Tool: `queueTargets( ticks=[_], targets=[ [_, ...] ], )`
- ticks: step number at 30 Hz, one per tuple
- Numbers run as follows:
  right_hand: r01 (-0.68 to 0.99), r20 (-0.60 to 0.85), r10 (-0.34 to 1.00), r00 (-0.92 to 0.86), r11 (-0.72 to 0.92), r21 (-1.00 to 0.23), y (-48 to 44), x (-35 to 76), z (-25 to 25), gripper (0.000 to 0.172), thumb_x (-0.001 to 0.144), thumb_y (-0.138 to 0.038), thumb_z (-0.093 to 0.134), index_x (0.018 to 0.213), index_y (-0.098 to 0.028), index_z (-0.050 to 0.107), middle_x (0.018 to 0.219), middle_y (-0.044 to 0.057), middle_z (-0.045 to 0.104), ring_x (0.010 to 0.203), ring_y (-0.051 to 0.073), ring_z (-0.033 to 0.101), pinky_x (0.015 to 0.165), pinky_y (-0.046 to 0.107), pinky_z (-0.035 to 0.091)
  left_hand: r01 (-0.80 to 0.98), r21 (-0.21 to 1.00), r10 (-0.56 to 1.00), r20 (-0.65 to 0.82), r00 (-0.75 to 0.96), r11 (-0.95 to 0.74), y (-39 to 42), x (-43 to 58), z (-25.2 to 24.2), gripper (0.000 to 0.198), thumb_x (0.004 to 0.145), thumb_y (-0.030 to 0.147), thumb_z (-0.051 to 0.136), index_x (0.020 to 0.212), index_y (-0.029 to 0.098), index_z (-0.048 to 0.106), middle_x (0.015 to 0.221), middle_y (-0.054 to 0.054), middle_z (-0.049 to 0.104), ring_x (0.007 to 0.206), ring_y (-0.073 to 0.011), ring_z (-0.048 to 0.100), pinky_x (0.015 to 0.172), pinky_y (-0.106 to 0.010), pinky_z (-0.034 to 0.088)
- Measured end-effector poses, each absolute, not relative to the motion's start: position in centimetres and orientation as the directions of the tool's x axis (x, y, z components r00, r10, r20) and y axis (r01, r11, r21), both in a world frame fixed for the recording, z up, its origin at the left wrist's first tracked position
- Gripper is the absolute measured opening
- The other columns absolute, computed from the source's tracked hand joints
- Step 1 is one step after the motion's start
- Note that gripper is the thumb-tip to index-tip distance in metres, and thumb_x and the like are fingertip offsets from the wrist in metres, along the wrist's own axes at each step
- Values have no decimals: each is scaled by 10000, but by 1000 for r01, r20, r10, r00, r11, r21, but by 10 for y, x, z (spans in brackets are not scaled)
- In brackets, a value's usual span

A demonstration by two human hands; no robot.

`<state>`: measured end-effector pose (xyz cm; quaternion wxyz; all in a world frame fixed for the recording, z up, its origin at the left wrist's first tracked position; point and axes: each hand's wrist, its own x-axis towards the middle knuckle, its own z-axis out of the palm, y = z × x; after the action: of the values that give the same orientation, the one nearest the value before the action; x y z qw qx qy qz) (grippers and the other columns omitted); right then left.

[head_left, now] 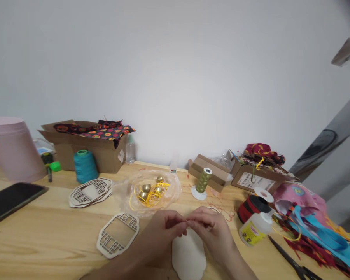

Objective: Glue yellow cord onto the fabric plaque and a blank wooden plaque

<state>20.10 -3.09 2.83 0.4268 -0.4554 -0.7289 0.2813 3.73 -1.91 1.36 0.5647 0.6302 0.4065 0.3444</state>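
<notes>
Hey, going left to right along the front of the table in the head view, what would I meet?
Phone → openwork plate → left hand → right hand, with a plain pale plate showing just below them → yellow-labelled bottle → scissors.

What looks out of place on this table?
Loose red thread lies in stray curls on the table, just past the right hand, not wound up. At far right, blue ribbon and pink cloth make a jumbled heap. I see no spill.
</notes>
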Motion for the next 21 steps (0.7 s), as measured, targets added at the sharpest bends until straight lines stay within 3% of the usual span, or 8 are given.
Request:
queueTargets(
  ticks=[5, 13, 16, 21],
  targets=[
    [520, 444, 788, -427, 615, -592, -27, 203, 28, 187, 846, -218, 512, 830, -230, 697, 752, 35, 622, 696, 138, 591, 608, 227, 438, 127, 992, 899, -36, 437, -22, -17, 32, 12, 277, 749, 367, 568, 654, 133, 680, 595, 3, 635, 606, -144, 540, 602, -236, 386],
    [554, 380, 721, -579, 690, -466, -18, 197, 36, 240, 869, -195, 442, 835, -220, 677, 775, 47, 621, 713, 146, 572, 609, 231, 437, 0, 999, 894, -44, 446, 48, -12, 27, 9, 267, 705, 380, 614, 673, 128, 696, 609, -11, 651, 603, -135, 538, 630, -247, 396],
    [525, 401, 711, -577, 700, -484, -16, 198, 34, 230, 868, -194, 447, 896, -213, 674, 801, 56, 627, 730, 150, 577, 619, 236, 445, -66, 990, 888, -79, 454, 122, -11, 26, 8, 281, 659, 397, 660, 665, 119, 697, 611, -24, 653, 587, -131, 534, 626, -254, 402],
    [423, 446, 735, -511, 667, -614, -15, 200, 24, 221, 866, -194, 470, 937, -236, 675, 801, 44, 624, 724, 130, 592, 625, 221, 461, -183, 950, 870, -142, 472, 254, -14, 26, 6, 299, 638, 420, 689, 700, 127, 701, 671, -48, 666, 625, -135, 554, 651, -263, 421]
  ],
)
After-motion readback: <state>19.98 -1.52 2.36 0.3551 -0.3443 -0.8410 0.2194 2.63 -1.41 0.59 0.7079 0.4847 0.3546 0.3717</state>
